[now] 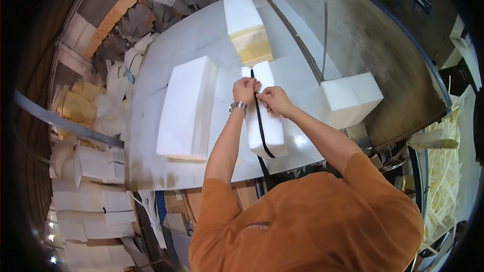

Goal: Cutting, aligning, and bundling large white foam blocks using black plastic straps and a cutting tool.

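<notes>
White foam fills the head view: we see a long narrow block (266, 126) lying on the pale table (151, 161) directly under both hands, running from beyond the fingertips back toward the body. A black strap (260, 126) runs lengthwise along its top and wraps over its near end. Our left hand (245, 90), a metal watch (238, 106) on its wrist, is curled narrow, fingertips pinched at the strap near the block's far part. Our right hand (273, 98) sits just beside it, also closed into a pinch on the strap; the two hands nearly touch, knuckles up. We cannot tell whether the strap has a knot or buckle between the fingers.

To the left of the left hand lies a wide flat slab (186, 108) of white foam, near the block but apart from it. Beyond the hands stands another foam piece (245, 25), white at its far part and yellowish at the end nearer the hands, just past the block's far end. To the right of the right hand, well apart, rests a white cube (350, 98) on the darker metal surface (373, 35). A thin blade (324, 20) rises beyond the right hand, between the yellowish piece and the cube.

Far left of the left arm, stacks of white sheets (96, 191) sit below table level. Far right of the right arm lies a heap of pale strips (446, 171). Orange sleeves (302, 221) cover our shoulders at the lower edge.
</notes>
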Motion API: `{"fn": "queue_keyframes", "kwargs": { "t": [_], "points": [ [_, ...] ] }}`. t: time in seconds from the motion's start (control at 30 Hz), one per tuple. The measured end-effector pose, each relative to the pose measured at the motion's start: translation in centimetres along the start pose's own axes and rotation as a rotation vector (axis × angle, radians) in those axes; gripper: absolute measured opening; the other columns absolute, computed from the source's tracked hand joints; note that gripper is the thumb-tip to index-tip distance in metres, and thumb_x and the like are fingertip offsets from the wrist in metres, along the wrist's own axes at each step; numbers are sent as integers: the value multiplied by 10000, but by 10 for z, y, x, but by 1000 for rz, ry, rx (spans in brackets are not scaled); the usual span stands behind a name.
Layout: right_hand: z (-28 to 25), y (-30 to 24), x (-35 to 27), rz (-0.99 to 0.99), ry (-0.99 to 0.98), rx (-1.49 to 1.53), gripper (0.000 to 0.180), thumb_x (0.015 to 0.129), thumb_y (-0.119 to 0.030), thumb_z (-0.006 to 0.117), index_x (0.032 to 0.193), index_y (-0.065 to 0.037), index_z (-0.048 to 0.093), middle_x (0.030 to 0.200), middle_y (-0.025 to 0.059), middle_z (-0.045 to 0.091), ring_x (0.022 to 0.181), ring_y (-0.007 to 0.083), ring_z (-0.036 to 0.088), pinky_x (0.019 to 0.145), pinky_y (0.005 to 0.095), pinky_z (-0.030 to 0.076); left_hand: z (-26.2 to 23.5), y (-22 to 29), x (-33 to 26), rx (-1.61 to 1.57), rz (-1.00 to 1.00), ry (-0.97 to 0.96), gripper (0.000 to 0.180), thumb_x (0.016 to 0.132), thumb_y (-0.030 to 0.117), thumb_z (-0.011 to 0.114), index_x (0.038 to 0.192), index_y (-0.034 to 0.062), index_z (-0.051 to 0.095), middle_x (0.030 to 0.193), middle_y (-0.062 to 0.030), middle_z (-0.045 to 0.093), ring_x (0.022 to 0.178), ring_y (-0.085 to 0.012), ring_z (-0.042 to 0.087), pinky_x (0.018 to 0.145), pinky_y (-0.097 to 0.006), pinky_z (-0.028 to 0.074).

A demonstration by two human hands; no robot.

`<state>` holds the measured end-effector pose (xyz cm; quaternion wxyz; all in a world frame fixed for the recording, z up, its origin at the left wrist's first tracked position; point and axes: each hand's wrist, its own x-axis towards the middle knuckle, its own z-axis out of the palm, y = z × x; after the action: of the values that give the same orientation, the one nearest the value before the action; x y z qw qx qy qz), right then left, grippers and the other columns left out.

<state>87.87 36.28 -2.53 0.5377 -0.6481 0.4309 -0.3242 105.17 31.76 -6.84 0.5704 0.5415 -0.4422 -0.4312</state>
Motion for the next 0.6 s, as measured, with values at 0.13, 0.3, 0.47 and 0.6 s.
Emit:
{"fn": "queue_keyframes", "kwargs": {
  "t": [0.13,0.3,0.47,0.6],
  "points": [
    [-5,-16,35,72,153,199,323,939,-229,771,736,6,684,629,71,662,486,134,596,464,298,485,0,26,-29,687,290,-113,198,989,41,579,1150,12,692,957,-130,777,815,-225,762,765,-345,591],
    [-6,-16,65,128,175,243,298,917,-185,810,717,-1,689,635,70,666,492,131,583,457,294,470,-12,24,-31,701,354,-210,210,971,60,549,1138,32,673,966,-122,769,899,-258,739,855,-374,566],
    [-12,-10,63,158,181,187,320,943,-217,786,733,8,698,651,81,681,495,135,594,455,291,485,1,19,-31,608,308,-223,234,1004,125,567,1179,17,678,980,-125,771,845,-214,718,802,-353,553],
    [17,-19,41,82,179,344,374,1034,-317,643,948,40,711,737,120,725,509,157,640,457,303,536,-21,5,-16,576,184,-55,258,1048,198,600,1164,-9,702,960,-108,780,760,-170,691,688,-333,552]
  ]
}}
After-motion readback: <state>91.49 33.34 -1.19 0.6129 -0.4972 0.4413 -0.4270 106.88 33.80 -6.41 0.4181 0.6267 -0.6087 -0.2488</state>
